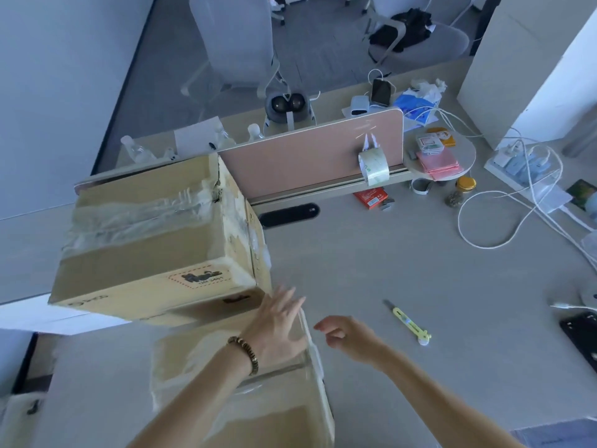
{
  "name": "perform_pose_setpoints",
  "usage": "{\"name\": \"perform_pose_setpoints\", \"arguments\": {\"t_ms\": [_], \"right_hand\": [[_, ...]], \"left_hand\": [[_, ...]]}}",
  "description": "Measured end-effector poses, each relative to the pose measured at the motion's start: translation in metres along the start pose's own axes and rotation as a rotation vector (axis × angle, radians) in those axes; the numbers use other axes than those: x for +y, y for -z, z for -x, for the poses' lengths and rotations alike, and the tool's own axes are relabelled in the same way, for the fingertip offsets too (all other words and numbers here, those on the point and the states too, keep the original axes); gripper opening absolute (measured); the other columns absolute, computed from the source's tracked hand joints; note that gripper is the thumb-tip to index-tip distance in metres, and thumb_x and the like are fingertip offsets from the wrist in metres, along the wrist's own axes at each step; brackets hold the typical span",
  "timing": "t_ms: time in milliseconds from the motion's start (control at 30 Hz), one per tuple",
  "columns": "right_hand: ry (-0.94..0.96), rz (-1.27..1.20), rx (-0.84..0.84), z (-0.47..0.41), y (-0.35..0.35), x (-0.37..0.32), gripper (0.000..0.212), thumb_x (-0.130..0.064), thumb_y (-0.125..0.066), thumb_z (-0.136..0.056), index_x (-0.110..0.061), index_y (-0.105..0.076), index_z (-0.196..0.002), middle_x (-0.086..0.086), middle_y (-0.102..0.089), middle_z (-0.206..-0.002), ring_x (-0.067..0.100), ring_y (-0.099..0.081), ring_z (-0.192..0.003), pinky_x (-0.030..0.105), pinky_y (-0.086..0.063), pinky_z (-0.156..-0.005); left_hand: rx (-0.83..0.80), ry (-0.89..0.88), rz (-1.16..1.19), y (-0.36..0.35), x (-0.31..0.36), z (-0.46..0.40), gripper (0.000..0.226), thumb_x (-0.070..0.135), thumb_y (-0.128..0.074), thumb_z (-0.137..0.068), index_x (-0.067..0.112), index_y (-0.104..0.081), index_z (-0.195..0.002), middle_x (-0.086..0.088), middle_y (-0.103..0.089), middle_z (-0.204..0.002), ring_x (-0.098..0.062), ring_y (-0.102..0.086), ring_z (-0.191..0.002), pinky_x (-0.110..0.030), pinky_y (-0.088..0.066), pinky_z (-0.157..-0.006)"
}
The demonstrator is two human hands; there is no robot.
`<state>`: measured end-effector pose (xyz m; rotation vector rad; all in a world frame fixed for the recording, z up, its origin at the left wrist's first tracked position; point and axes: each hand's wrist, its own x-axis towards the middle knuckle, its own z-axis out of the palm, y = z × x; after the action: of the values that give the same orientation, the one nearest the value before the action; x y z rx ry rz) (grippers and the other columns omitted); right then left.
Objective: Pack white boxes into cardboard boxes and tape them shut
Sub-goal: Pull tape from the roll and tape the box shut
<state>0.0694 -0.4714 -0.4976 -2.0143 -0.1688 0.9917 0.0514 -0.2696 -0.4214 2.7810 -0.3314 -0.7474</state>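
A taped cardboard box [155,240] stands at the left of the desk, its top crossed by wrinkled clear tape. A second cardboard box [258,412] sits below it, near me, with clear tape over its closed flaps. My left hand [277,324], fingers straight, lies flat on the far right corner of this near box. My right hand [345,334] hovers just right of that corner with loosely curled fingers and holds nothing. A roll of clear tape [373,164] hangs on the pink divider [310,153]. No white boxes show.
A yellow utility knife [408,323] lies on the grey desk [420,260] right of my hands. Cables, a power strip [523,166], a small jar [460,189], a red packet [371,197] and a headset [289,108] crowd the far side. A dark tray [581,337] sits at the right edge.
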Motion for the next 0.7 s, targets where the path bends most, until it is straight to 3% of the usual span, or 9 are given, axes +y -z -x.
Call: {"name": "perform_pose_setpoints", "arguments": {"t_ms": [100,233,367,500,700], "right_hand": [[-0.029,-0.031,0.010,0.003,-0.020,0.007,0.043,-0.004,-0.053,-0.093,-0.045,-0.063,-0.097,-0.022,-0.067,-0.103,-0.005,-0.062,-0.098,0.006,-0.041,-0.077],[-0.055,-0.069,0.021,0.006,-0.033,0.015,0.043,-0.005,-0.056,-0.091,-0.047,-0.068,-0.087,-0.033,-0.071,-0.092,-0.015,-0.063,-0.095,0.017,-0.047,-0.088],[-0.051,-0.105,0.057,0.005,-0.036,0.016,0.024,-0.012,-0.066,-0.084,-0.035,-0.072,-0.080,-0.016,-0.076,-0.091,0.001,-0.071,-0.092,0.029,-0.053,-0.090],[-0.028,-0.073,0.091,0.005,-0.041,0.020,0.016,-0.017,-0.073,-0.078,-0.032,-0.070,-0.076,-0.016,-0.074,-0.081,0.002,-0.070,-0.082,0.031,-0.055,-0.086],[0.002,0.060,0.195,0.004,-0.045,0.016,0.028,-0.013,-0.071,-0.078,-0.038,-0.064,-0.070,-0.031,-0.067,-0.072,-0.010,-0.063,-0.072,0.010,-0.044,-0.068]], "left_hand": [[-0.054,0.030,-0.111,-0.023,-0.012,0.028,0.115,0.088,-0.037,-0.077,0.024,0.016,-0.156,-0.008,0.029,-0.160,-0.029,0.034,-0.145,-0.050,0.015,-0.119],[-0.066,0.046,-0.178,-0.045,-0.021,0.051,0.129,0.097,-0.039,-0.066,0.029,0.033,-0.149,-0.013,0.050,-0.148,-0.031,0.049,-0.135,-0.056,0.020,-0.117],[-0.020,0.037,-0.160,-0.051,-0.021,0.059,0.125,0.096,-0.038,-0.068,0.032,0.036,-0.147,-0.010,0.052,-0.147,-0.027,0.051,-0.134,-0.058,0.019,-0.116],[-0.004,0.036,-0.166,-0.054,-0.021,0.058,0.123,0.096,-0.036,-0.070,0.031,0.032,-0.149,-0.010,0.051,-0.148,-0.027,0.050,-0.134,-0.060,0.016,-0.116],[0.022,0.026,-0.149,-0.057,-0.024,0.058,0.122,0.095,-0.037,-0.071,0.032,0.032,-0.149,-0.009,0.048,-0.150,-0.026,0.048,-0.136,-0.059,0.017,-0.116]]}}
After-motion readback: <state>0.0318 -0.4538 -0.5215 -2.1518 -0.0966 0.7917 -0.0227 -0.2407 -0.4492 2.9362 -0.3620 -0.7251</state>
